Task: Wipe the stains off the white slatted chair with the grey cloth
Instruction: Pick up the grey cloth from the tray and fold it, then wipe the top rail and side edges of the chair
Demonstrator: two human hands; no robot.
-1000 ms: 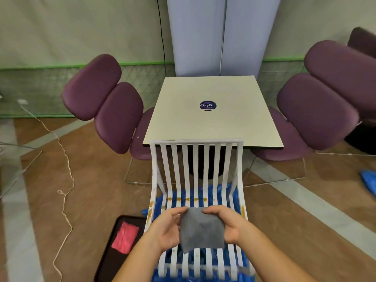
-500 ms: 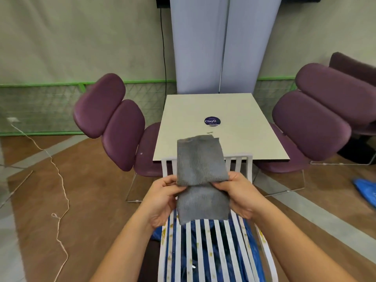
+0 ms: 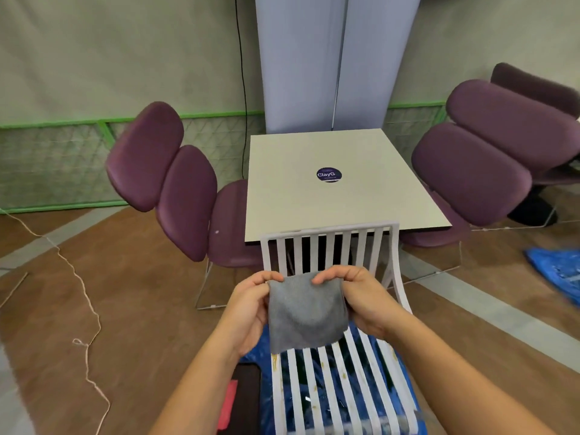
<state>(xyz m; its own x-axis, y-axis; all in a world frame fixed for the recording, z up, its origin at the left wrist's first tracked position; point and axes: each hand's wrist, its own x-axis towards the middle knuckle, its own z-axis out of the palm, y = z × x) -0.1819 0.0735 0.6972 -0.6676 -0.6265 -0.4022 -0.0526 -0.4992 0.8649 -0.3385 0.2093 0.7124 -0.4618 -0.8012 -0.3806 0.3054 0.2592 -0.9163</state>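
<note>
A folded grey cloth (image 3: pixel 306 312) hangs in the air in front of me, above the seat of the white slatted chair (image 3: pixel 332 243). My left hand (image 3: pixel 248 309) pinches its upper left corner and my right hand (image 3: pixel 361 296) pinches its upper right corner. The chair stands right below my arms, its backrest toward the table. Yellowish-brown stains dot the seat slats (image 3: pixel 348 376). The cloth and hands hide the part where seat meets backrest.
A beige square table (image 3: pixel 329 199) stands just behind the chair. Purple padded chairs flank it at left (image 3: pixel 166 180) and right (image 3: pixel 483 164). Blue plastic sheeting (image 3: pixel 405 381) lies under the chair, a dark tray with a red cloth (image 3: pixel 229 403) at lower left, a thin rope (image 3: pixel 84 296) on the floor.
The cloth's upper flap, raised half a second ago, is now folded down into a smaller square. Both hands have come down a little and hold its top corners.
</note>
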